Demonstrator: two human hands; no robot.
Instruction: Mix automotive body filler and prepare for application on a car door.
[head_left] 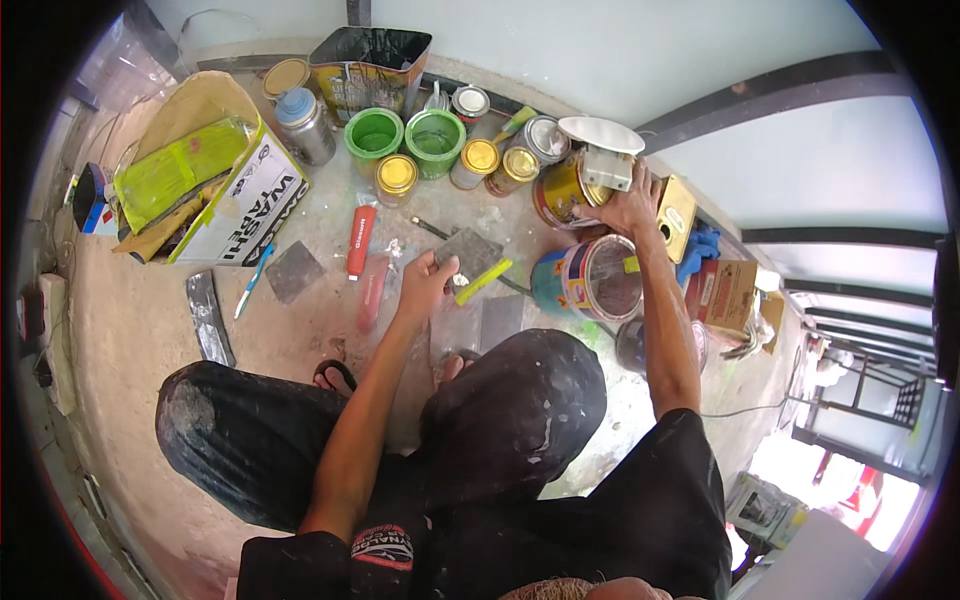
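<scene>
My left hand [428, 280] grips a grey square plate [468, 245] with a small white dab near my thumb. A yellow-green strip [488, 280] lies across the plate's lower right edge. My right hand [625, 208] reaches up to a yellow paint can [555, 190], its fingers wrapped at the can's right side near a metal piece [607, 168] and a white oval lid [600, 133] above it. A multicoloured bucket [555, 280] stands below that hand. A red tube [360, 240] and another grey square [293, 270] lie left of the plate.
Green tubs [372, 135], small yellow-lidded cans [396, 175], a bottle [308, 140] and a tall container [370, 65] stand along the wall. A box [220, 225] with yellow-green material is at left. A cardboard box [725, 300] sits right. My crossed legs [510, 400] are in front.
</scene>
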